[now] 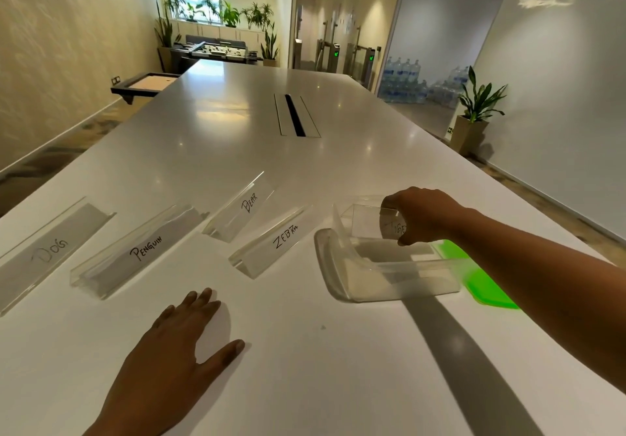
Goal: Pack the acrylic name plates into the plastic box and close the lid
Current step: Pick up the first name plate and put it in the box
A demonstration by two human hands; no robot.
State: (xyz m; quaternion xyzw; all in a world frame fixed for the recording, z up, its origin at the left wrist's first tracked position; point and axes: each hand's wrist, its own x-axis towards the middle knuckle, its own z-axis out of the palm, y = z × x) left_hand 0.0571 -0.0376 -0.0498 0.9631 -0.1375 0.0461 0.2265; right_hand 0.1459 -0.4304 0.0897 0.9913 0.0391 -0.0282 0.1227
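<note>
My right hand (423, 214) pinches the Tiger plate (369, 219) just above the open plastic box (372, 286), long axes roughly parallel. My left hand (172, 344) rests flat on the bench (305, 368), fingers (198, 302) straight (nearer the Zebra plate (271, 246), likely next).

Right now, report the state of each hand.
Left hand: open, holding nothing.
Right hand: closed, holding a name plate over the plastic box.
</note>
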